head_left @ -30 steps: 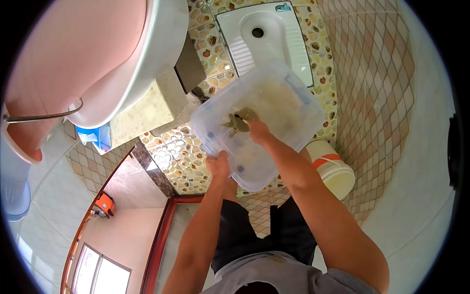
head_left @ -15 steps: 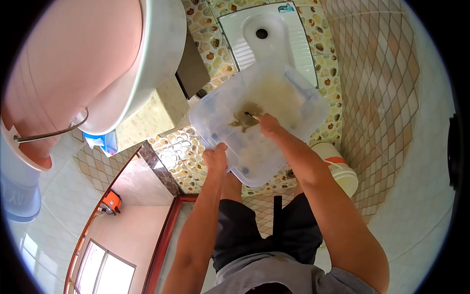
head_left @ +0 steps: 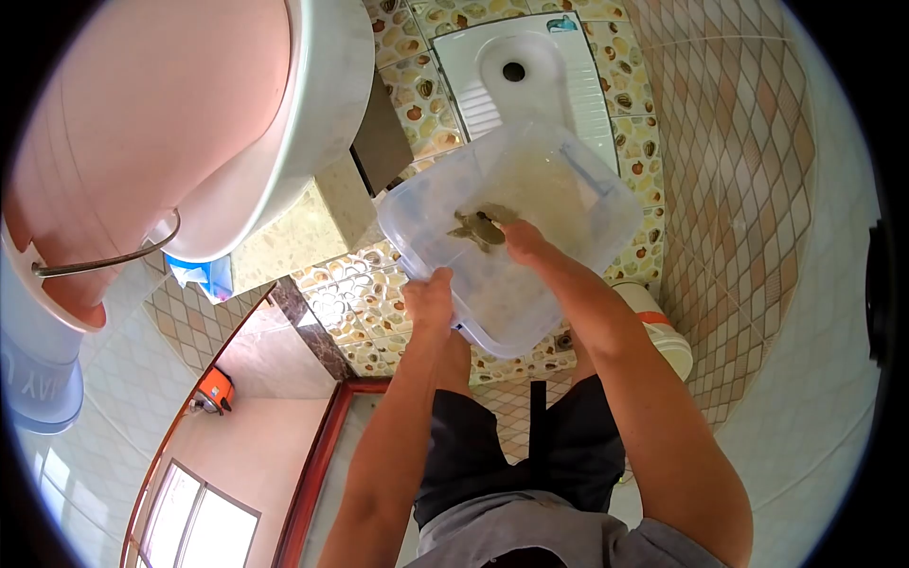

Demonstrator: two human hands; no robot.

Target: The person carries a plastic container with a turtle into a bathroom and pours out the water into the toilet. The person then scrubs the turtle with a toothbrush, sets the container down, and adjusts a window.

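A translucent plastic bin [head_left: 511,317] is tilted over the floor, its near part in front of the squat toilet [head_left: 473,90]. My left hand [head_left: 431,301] is closed on the bin's left near rim. Inside the bin, my right hand [head_left: 523,240] is closed around a small thin item whose dark end shows beyond the fingers; what it is I cannot make out. Just past the fingertips lies a brownish, murky patch [head_left: 483,225] on the bin's bottom. Cloudy, yellowish residue or liquid covers the area to its right.
A white bucket [head_left: 668,348] with a red band stands right of my legs. At the upper left is a white basin [head_left: 327,85] beside a stone ledge [head_left: 284,237] with a blue packet [head_left: 204,275] near it. A doorway with a red-brown frame [head_left: 317,454] opens at the lower left.
The bin and both hands have shifted slightly right in view. My right hand has moved a little within the bin, and the murky patch has changed shape.
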